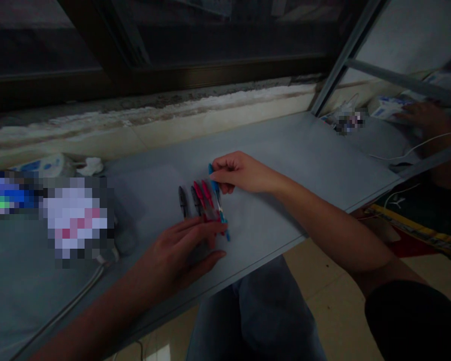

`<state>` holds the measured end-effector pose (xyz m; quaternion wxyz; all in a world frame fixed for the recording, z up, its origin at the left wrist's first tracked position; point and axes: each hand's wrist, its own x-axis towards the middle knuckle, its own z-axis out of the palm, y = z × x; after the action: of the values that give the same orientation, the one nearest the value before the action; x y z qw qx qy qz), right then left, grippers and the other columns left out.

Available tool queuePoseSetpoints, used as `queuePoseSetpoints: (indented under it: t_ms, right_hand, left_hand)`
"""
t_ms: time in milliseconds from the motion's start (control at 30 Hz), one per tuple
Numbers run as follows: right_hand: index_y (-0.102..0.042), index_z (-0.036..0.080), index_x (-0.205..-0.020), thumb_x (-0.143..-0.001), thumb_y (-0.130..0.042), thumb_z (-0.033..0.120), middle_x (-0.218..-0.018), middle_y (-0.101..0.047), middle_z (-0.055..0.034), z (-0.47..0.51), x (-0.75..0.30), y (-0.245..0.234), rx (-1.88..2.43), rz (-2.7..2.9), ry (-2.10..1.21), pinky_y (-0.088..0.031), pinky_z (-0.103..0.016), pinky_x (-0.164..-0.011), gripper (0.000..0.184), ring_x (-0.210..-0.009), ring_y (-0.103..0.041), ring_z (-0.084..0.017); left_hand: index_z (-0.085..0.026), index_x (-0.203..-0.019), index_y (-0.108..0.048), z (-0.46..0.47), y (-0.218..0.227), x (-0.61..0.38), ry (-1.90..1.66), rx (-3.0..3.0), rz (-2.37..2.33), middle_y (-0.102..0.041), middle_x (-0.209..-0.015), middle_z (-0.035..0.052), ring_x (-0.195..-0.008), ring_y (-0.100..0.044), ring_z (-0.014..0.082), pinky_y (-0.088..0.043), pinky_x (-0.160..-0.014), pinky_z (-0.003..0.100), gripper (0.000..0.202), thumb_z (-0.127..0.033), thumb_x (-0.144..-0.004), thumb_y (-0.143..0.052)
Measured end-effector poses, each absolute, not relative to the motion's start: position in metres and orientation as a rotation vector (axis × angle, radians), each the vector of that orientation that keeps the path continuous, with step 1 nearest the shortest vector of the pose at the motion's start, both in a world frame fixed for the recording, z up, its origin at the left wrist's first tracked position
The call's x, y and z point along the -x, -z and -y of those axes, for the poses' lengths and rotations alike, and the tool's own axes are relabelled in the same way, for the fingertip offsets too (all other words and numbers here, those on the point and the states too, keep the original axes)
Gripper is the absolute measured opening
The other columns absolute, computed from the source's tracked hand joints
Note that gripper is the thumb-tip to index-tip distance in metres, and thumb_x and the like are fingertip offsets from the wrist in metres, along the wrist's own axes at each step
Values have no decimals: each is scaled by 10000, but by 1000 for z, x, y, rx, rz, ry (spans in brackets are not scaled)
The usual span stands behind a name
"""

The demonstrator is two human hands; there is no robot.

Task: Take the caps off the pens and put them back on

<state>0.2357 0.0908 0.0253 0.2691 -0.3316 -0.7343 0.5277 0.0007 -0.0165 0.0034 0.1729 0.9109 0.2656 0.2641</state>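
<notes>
Several pens lie side by side on the grey table (278, 145) before me: a black pen (182, 196), a second black pen (196, 193) and two pink-red pens, one a red pen (200, 192). At the right end of the row is a blue pen (213, 186), its upper end pinched between the thumb and fingers of my right hand (237, 171). My left hand (191, 243) rests over the pens' lower ends, fingers stretched out and thumb apart. Its fingertips reach the blue pen's lower part. The lower ends of the other pens are partly hidden under it.
To the left stand a blurred-out item (75, 215) and a white and blue package (48, 164), with a white cable (75, 296) running forward. A window ledge (154, 118) borders the back. At right, beyond a metal frame (406, 77), another person's hand (423, 113) touches a package.
</notes>
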Motion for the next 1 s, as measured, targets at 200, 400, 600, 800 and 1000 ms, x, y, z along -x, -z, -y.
queuePoseSetpoints:
  t_ms: [200, 400, 600, 800, 1000]
  right_hand:
    - [-612, 153, -660, -883, -588, 301, -631, -622, -33, -113, -266, -30, 1514, 2381, -609, -305, -284, -606, 269, -612, -506, -122]
    - [-800, 117, -971, -923, -562, 357, -932, -774, -171, -115, -274, -28, 1843, 2569, -343, -321, -310, -618, 341, -752, -631, -204]
    - [-802, 116, -958, -920, -577, 374, -916, -774, -176, -108, -268, -32, 1817, 2626, -389, -318, -307, -600, 345, -739, -640, -207]
    - [-800, 120, -987, -935, -570, 393, -916, -772, -173, -102, -259, -29, 1728, 2653, -401, -317, -308, -606, 361, -727, -622, -202]
    - [-790, 131, -917, -943, -564, 366, -856, -757, -146, -100, -257, -30, 1687, 2646, -428, -301, -309, -593, 326, -686, -589, -182]
  left_hand:
    - [-228, -1233, -655, 10, -8, 1, -726, -2559, -969, -649, -847, -10, -650, -625, 112, -535, -623, 219, 219, -286, -1036, -579]
    - [-216, -1256, -681, 3, -6, 1, -627, -2543, -1063, -673, -932, 39, -755, -654, 164, -563, -697, 284, 279, -349, -1046, -553]
    - [-241, -1336, -672, -4, 6, -3, -560, -2783, -1009, -653, -1231, 132, -1090, -591, 323, -514, -953, 543, 371, -396, -1001, -637]
    - [-264, -1283, -697, -5, 7, -7, -458, -2876, -998, -693, -1222, 108, -1136, -586, 331, -473, -983, 537, 334, -412, -985, -676]
    - [-237, -1211, -708, -5, 6, -8, -475, -2897, -969, -716, -1155, 99, -1116, -603, 325, -470, -966, 514, 303, -433, -981, -689]
